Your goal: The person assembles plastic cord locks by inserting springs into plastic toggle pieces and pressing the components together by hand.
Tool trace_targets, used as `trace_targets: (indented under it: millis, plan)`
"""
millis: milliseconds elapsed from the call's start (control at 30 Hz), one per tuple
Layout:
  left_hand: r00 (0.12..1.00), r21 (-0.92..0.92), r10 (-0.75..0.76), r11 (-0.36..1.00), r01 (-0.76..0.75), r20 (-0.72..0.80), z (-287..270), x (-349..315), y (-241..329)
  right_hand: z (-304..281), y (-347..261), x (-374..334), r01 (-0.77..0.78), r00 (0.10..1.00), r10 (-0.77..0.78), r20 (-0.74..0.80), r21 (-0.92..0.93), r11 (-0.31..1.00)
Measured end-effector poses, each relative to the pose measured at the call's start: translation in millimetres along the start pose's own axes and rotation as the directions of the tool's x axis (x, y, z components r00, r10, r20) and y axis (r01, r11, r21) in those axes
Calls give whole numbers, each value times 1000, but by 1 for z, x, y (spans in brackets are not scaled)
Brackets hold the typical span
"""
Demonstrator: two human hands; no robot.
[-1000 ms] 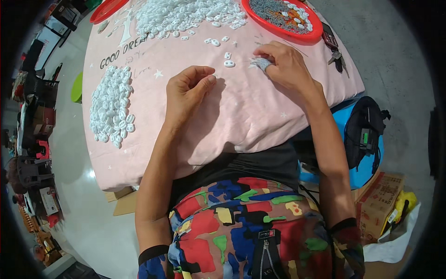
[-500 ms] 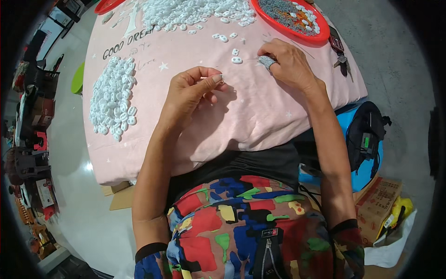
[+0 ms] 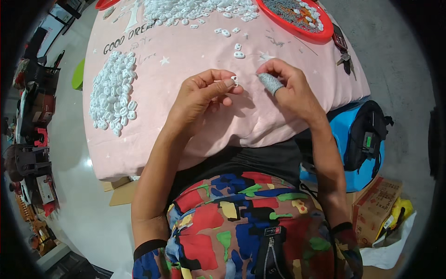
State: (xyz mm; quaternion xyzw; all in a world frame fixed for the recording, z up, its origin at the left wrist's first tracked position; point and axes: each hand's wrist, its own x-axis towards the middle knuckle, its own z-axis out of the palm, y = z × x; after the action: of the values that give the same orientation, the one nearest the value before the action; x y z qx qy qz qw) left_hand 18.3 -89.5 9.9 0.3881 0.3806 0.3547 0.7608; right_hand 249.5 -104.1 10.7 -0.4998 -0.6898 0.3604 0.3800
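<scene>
My left hand pinches a small white two-holed plastic piece between thumb and forefinger, above the pink cloth. Just right of it, my right hand has thumb and forefinger pressed together. A grey wrap covers my right thumb. Anything between those fingertips is too small to make out. Beyond the hands lie a few loose white pieces of the same kind. A scatter of tiny grey bits rests on the cloth past my right hand.
A pile of white pieces lies at the left, and a larger heap at the far side. The red tray at far right holds grey bits and white pieces. Keys lie beside it. A blue box stands right of my legs.
My right hand has come down toward me, nearer to my left hand. The left hand, still pinching the white piece, has shifted slightly right. Grey bits on the cloth are now uncovered.
</scene>
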Motion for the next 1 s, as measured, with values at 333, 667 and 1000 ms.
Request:
trace_targets:
  millis: [333,667,1000]
  plan:
    - [1000,-24,28,999,-28,12,5,-11,-8,24,-27,-19,-28,999,22,41,136,990]
    - [1000,28,29,999,-29,1,8,-20,-7,27,-31,-24,41,999,-41,-21,18,999]
    - [991,-80,133,988,-132,8,6,-15,-16,29,-29,-20,90,990,-100,-100,-93,992]
